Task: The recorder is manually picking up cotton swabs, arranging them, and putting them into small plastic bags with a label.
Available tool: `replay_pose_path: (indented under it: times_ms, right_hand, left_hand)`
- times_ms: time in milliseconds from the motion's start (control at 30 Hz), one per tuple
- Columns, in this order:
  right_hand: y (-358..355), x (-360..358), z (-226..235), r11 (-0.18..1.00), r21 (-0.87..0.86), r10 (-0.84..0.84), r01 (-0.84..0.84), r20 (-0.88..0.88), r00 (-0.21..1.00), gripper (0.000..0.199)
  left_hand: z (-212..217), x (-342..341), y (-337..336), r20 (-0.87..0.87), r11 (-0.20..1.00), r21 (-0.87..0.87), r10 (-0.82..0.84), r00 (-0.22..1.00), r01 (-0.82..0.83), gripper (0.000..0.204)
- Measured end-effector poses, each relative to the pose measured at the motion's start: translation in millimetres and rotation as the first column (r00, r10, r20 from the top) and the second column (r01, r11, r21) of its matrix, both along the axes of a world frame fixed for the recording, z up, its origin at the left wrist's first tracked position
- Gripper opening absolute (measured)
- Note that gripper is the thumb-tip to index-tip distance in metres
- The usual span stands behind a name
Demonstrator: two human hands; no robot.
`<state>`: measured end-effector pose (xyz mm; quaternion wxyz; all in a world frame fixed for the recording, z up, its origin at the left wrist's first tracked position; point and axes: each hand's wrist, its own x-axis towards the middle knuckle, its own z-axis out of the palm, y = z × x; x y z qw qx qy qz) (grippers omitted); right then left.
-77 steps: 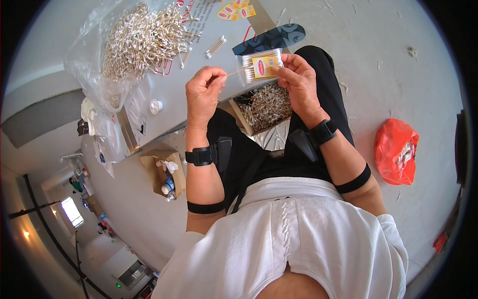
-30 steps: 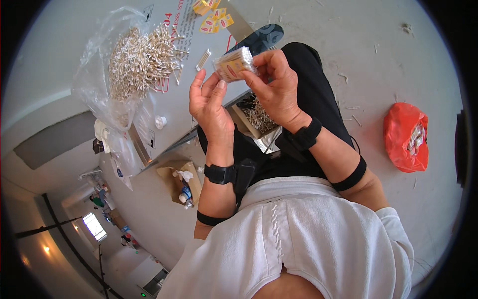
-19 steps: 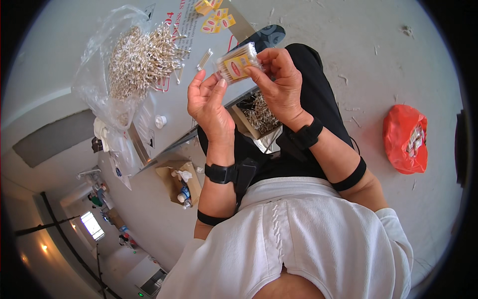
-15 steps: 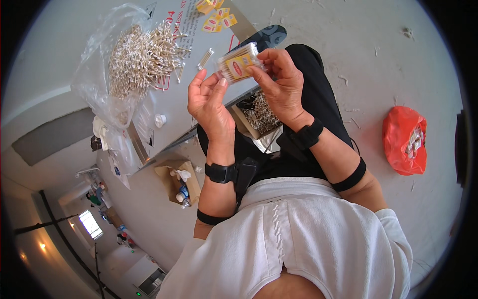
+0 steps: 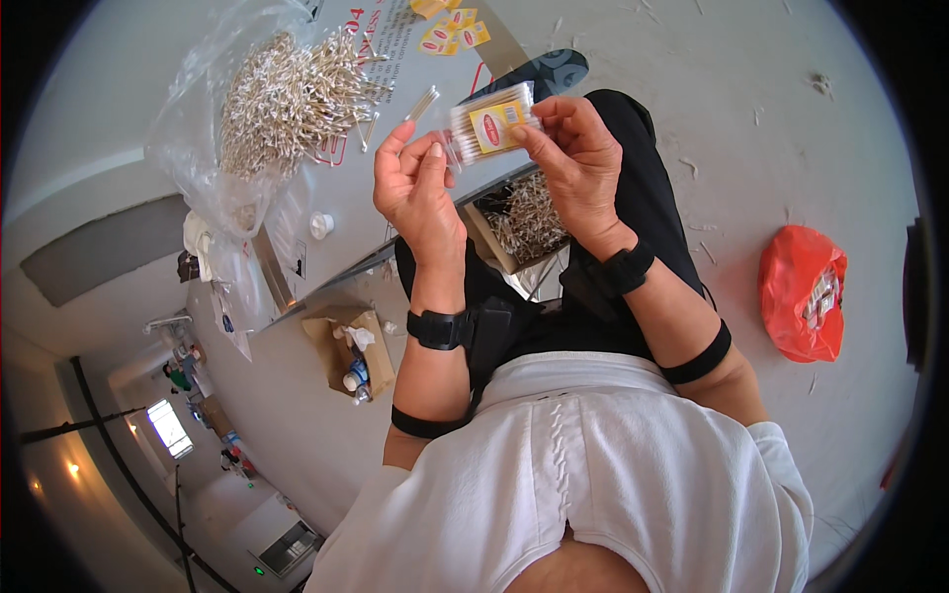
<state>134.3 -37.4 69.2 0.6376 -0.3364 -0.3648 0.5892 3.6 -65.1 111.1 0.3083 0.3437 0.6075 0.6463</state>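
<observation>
Between my two hands is a clear bag of cotton swabs [image 5: 494,124] with a yellow label card showing through it. My left hand [image 5: 420,193] pinches the bag's clear flap at its left end. My right hand [image 5: 578,163] grips the opposite end between thumb and fingers. A few loose swabs [image 5: 423,103] lie on the table just beyond my left fingertips. Farther left, a big heap of cotton swabs [image 5: 282,104] spills from an open clear plastic bag [image 5: 188,109]. Below my hands, a cardboard box [image 5: 484,237] holds many more swabs.
Yellow label cards [image 5: 457,35] lie at the table's [image 5: 361,198] far edge. A small white cap-like piece [image 5: 321,225] sits nearer. On the floor are a red plastic bag [image 5: 791,316] with packets inside, at right, and a carton [image 5: 326,346] with bottles, at left.
The swab bag has shifted slightly right and turned its label more squarely into view. My left hand has moved from the bag's lower corner to its clear end flap.
</observation>
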Motion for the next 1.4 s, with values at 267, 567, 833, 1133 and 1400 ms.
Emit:
replay_pose_path:
  times_ms: [267,567,833,1133,1400]
  right_hand:
    - [0.3,3.8,2.1,0.996,-0.055,0.06,-0.063,-0.053,0.997,0.017]
    - [1.1,4.1,0.0,0.994,-0.075,0.076,-0.079,-0.049,0.996,0.015]
    - [1.4,2.5,-3.5,0.99,-0.094,0.094,-0.102,-0.085,0.992,0.015]
    - [7.4,7.6,-11.9,0.975,-0.209,0.058,-0.077,-0.096,0.994,0.016]
    - [18.7,15.2,-28.6,0.964,-0.264,-0.034,-0.018,-0.19,0.981,0.016]
  left_hand:
    - [0.9,-4.7,3.2,-0.033,0.996,0.055,-0.071,0.997,0.073,0.038]
    - [-1.4,-10.3,5.6,-0.06,0.993,0.033,-0.115,0.992,0.117,0.045]
    - [-5.5,-7.7,9.2,-0.161,0.99,0.086,-0.101,0.982,0.115,0.044]
    - [-2.0,-16.0,5.9,-0.089,0.994,0.076,-0.07,0.994,0.077,0.043]
    - [-1.8,-28.6,2.9,-0.133,0.995,0.102,0.023,0.991,-0.009,0.04]
